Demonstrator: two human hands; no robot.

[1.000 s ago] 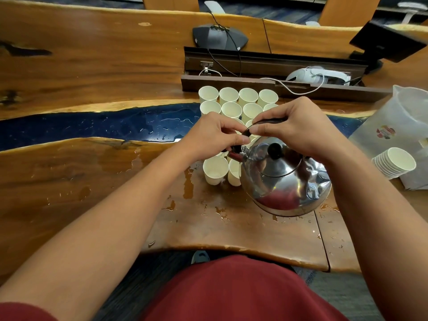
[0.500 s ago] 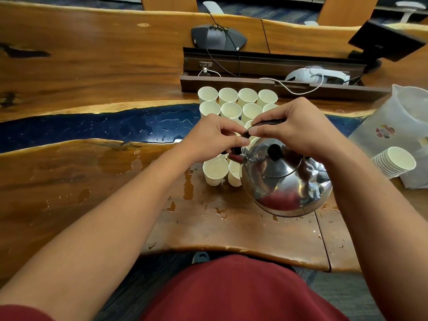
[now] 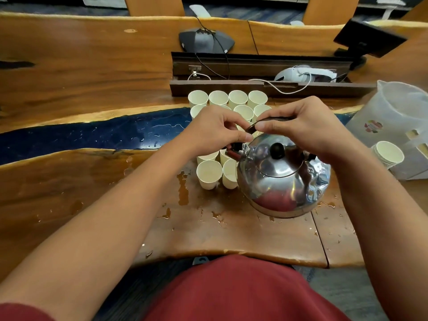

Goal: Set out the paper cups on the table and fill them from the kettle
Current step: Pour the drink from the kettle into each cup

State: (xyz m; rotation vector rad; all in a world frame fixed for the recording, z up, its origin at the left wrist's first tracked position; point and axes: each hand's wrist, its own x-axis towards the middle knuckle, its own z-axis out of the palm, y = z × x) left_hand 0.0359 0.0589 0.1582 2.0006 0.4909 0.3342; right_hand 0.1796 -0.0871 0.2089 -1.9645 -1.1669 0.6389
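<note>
A shiny steel kettle (image 3: pixel 281 181) with a black lid knob stands on the wet wooden table (image 3: pixel 92 181), just right of a block of white paper cups (image 3: pixel 208 173). My right hand (image 3: pixel 305 126) grips the kettle's dark handle from above. My left hand (image 3: pixel 215 133) pinches the black cap at the spout's tip, above the cups. The spout points left over the near cups. Both hands hide the middle rows of cups. The far row (image 3: pixel 228 98) stands open and upright.
A sideways stack of spare cups (image 3: pixel 386 155) lies at the right beside a translucent plastic jug (image 3: pixel 398 112). A dark cable trough (image 3: pixel 254 72) with wires runs behind the cups. Puddles and drops (image 3: pixel 183 188) cover the near tabletop.
Almost nothing has moved; both hands stay on the kettle's handle and spout cap, with only a slight shift of the fingers.
</note>
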